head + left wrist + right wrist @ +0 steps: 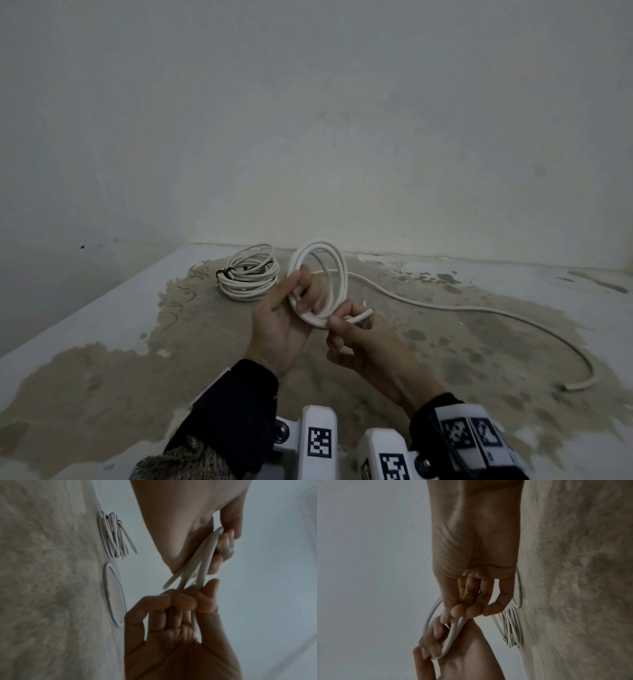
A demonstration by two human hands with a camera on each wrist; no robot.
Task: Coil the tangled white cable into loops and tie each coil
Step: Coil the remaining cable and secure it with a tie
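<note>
The left hand curls its fingers through a small coil of white cable, held upright above the floor. The right hand pinches the cable's short end between thumb and forefinger at the coil's lower edge. The loose cable trails right across the floor. A tied coil lies beside the wall.

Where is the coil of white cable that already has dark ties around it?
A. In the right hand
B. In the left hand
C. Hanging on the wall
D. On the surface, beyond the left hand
D: the tied coil lies on the stained surface, while the left hand holds a different, untied coil.
</note>
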